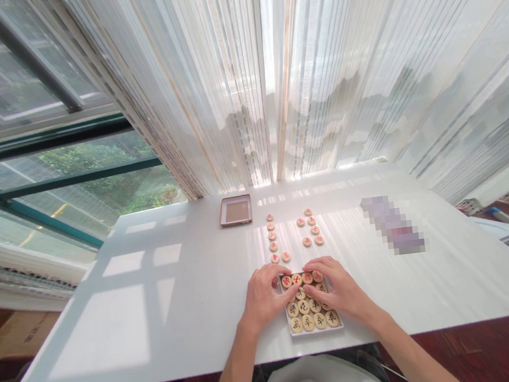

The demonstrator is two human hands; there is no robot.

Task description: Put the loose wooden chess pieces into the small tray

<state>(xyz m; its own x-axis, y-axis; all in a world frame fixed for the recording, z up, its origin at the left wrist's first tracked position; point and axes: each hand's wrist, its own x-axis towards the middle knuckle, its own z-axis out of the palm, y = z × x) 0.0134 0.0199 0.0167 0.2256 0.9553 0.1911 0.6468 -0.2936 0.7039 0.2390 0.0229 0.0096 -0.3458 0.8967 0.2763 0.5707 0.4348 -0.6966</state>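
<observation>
A small white tray [340, 326] near the table's front edge holds several round wooden chess discs [311, 314] with red and black characters. My left hand [263, 295] rests at the tray's left side, fingers curled, thumb touching a disc in the top row. My right hand [339, 288] lies over the tray's right part, fingertips curled on the top row of discs. Beyond the tray, several loose discs [272, 238] lie in a column on the table, and another group of discs [311, 228] sits to its right.
A white table [166, 299] stands against sheer curtains [296, 70] and a window [51, 177]. A brown box lid [235, 210] lies at the back centre. A blurred flat object [392, 224] lies at the right. A cardboard box [9, 335] sits on the floor at the left.
</observation>
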